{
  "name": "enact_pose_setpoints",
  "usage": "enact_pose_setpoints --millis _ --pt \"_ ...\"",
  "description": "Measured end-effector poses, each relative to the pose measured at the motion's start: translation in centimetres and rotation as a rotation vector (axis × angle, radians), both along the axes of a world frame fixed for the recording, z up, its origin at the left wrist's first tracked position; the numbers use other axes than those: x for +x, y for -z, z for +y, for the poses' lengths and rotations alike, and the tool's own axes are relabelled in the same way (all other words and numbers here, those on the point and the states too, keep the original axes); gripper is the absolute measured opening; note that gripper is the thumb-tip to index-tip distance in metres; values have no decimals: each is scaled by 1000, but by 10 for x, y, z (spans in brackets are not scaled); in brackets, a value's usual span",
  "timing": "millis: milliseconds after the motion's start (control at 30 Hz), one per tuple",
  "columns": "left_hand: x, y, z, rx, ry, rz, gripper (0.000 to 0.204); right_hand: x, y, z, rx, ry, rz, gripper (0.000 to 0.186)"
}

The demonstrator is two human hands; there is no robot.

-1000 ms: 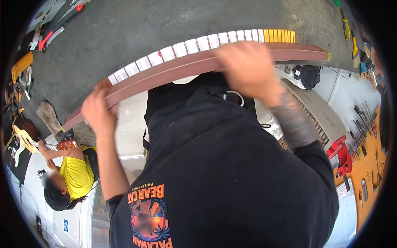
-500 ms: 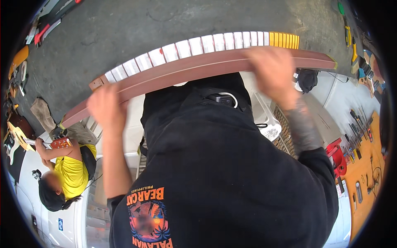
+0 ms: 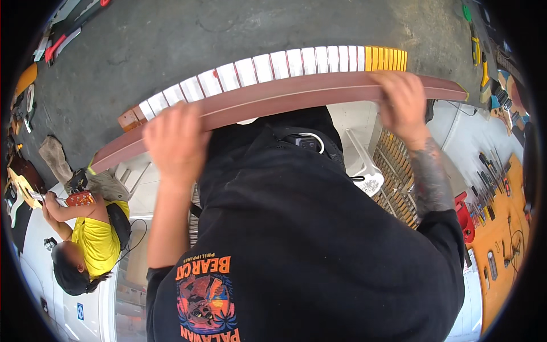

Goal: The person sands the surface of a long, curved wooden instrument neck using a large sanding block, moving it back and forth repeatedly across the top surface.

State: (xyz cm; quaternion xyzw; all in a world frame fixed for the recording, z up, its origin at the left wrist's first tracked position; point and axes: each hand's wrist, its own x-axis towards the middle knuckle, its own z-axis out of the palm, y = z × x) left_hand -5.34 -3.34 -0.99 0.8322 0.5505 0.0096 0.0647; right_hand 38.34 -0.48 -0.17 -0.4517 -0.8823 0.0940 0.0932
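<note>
A long reddish-brown bar [image 3: 296,85] with a pale lengthwise line and yellow-green ends lies along the bench's near edge. Just behind it is what looks like a guitar neck, its fretboard [image 3: 279,64] banded in white, with yellow bands [image 3: 385,57] at the right and a brown wooden end [image 3: 132,118] at the left. My left hand [image 3: 174,139], slightly blurred, has its fingers over the bar left of centre. My right hand [image 3: 401,102] grips the bar toward its right end with fingers curled over it.
Hand tools line both sides of the dark bench [image 3: 171,28]. At lower left another person [image 3: 99,236] in yellow holds a guitar [image 3: 25,191]. A white stool [image 3: 367,176] stands below the bench. An orange tool board [image 3: 496,239] and red clamp-like tool [image 3: 464,216] are at right.
Both my hands have moved to the right along the fretboard, and the bar has shifted slightly right and toward me.
</note>
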Motion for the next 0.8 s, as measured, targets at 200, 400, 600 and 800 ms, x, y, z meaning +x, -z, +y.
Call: enact_pose_setpoints --millis 200,400,600,800 --pt "-164 0 -17 38 -46 94 58 -152 5 -9 10 43 149 40" --pt "-6 3 -2 27 17 15 60 -4 1 0 -7 30 2 47" --pt "-44 1 -5 13 -44 7 59 -44 3 5 -16 -4 57 40" --pt "-155 -2 -13 -4 -47 30 61 -151 2 5 -18 17 134 39"
